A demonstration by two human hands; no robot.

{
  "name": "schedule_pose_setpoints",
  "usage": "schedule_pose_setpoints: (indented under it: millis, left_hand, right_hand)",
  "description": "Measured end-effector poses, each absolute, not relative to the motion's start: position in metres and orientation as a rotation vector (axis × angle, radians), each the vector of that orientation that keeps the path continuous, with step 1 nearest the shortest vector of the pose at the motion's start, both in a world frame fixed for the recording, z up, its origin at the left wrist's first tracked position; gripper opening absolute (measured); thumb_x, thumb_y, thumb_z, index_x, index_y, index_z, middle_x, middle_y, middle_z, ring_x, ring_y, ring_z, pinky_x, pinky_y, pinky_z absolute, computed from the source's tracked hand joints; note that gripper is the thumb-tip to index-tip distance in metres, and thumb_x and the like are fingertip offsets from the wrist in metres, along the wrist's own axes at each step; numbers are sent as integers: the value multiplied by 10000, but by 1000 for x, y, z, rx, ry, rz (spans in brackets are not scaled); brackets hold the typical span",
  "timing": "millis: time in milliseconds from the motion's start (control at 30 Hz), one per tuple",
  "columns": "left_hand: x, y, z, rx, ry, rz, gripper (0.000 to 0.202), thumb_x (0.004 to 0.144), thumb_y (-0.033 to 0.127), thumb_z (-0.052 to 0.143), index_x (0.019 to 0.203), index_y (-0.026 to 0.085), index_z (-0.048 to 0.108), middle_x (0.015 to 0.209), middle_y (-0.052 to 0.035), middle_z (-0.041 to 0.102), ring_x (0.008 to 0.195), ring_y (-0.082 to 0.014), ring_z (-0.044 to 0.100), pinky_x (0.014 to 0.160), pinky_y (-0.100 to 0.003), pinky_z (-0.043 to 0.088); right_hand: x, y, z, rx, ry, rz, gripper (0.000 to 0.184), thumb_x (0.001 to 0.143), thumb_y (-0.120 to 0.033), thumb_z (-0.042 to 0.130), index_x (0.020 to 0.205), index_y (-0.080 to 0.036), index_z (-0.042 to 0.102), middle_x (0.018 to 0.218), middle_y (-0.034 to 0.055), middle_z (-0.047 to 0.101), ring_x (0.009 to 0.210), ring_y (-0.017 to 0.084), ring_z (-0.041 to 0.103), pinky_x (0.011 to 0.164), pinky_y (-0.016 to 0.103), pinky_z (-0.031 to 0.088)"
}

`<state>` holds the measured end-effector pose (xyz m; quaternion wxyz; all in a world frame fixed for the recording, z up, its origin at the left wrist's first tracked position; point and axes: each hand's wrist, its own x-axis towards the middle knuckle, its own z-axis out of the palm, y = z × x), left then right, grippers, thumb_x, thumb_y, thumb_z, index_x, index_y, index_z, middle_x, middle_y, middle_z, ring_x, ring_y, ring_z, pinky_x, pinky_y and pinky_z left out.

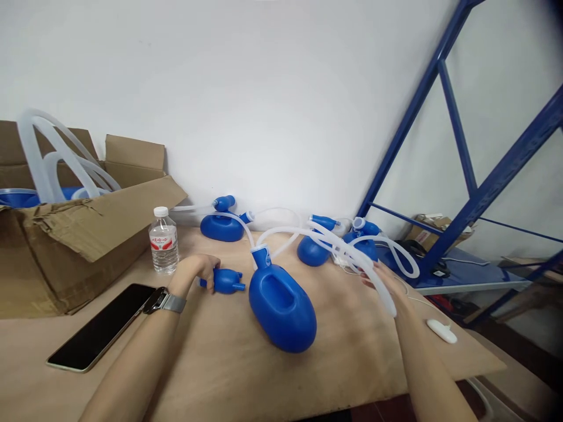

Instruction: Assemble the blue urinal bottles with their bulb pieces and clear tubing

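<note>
A pale wooden counter (229, 375) stood against a white wall, seen from above by the person working at it. The left hand (196, 271), with a silver-banded wristwatch (165, 301) on its wrist, rested near the middle of the counter. Its fingers (208, 278) were curled around one end of a small blue plastic bulb (227, 281) with short nozzles, which lay on the counter surface.

Just right of the bulb, a large blue plastic oval container (282, 308) with a dished top lay in the counter's centre. The right hand (382, 280) reached out toward the counter's right edge. A translucent white flexible tube (352, 255) ran across its fingers (368, 281); whether they closed around it could not be told. The tube looped back toward the container's neck.

Along the far edge by the wall lay three more blue containers with tubes (221, 226). A clear plastic water bottle with a red label (163, 241) stood toward the far left. An open brown cardboard box (74, 240) holding more tubing sat at the left edge. A black smartphone (103, 326) lay face up near the front left corner. A small white oval object (442, 331) lay by the right edge, beside a blue metal rack (466, 176).
</note>
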<state>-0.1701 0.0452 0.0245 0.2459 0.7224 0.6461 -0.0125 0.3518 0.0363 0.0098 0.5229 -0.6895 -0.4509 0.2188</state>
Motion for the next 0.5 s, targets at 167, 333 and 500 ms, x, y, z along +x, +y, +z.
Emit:
schedule_pose_setpoints:
  millis: [167, 333, 500]
  left_hand:
    - [-179, 39, 38, 1965, 1823, -154, 744, 443, 367, 863, 1137, 163, 689, 1203, -184, 734, 1041, -392, 701, 839, -416, 554]
    - [-208, 11, 79, 2174, 1850, 342, 608, 633, 500, 783, 1139, 192, 649, 1156, -116, 693, 1052, -348, 667, 893, -418, 539]
    - [-202, -21, 113, 2327, 1787, 1456, 603, 721, 610, 791, 1183, 244, 661, 1201, -95, 607, 1074, -357, 631, 946, -500, 520]
  right_hand:
    - [344, 34, 52, -1330, -905, 441, 390, 655, -212, 684, 1034, -225, 590, 855, -12, 691, 612, 129, 651, 498, 211, 529]
    - [318, 14, 101, -857, -901, 24, 465, 591, -216, 726, 1033, -256, 586, 855, 5, 678, 640, 174, 669, 499, 262, 519]
    - [258, -9, 135, -788, -1174, -274, 480, 713, -180, 660, 1185, -242, 596, 960, 38, 700, 785, 226, 721, 712, 382, 597]
